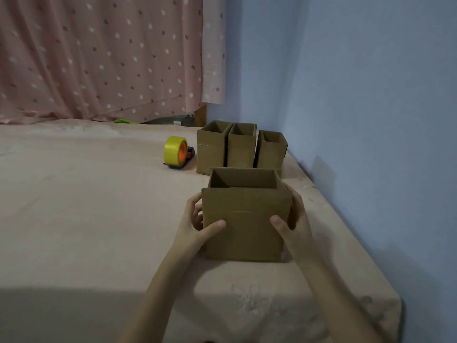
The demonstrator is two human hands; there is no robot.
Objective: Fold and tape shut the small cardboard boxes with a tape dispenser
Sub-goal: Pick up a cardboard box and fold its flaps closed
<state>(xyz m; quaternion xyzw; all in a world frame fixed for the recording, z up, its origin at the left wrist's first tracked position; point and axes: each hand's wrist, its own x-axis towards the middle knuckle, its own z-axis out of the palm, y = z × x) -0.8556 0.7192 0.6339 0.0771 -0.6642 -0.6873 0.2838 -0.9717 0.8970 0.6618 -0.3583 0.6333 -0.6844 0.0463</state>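
A small brown cardboard box [244, 226] stands upright on the pink-covered surface, its top open with the flaps up. My left hand [197, 224] grips its left side, thumb on the near face and fingers round the side. My right hand [294, 219] grips the right side the same way. Behind it stand three more open cardboard boxes [241, 149] in a row. A tape dispenser [176, 153] with a yellow roll and orange core lies left of that row, untouched.
The pink cloth-covered surface [86, 206] stretches wide to the left. Its right edge runs along a blue wall [371, 120]. A pink dotted curtain [99, 58] hangs at the back, with a green object [126, 121] under its hem.
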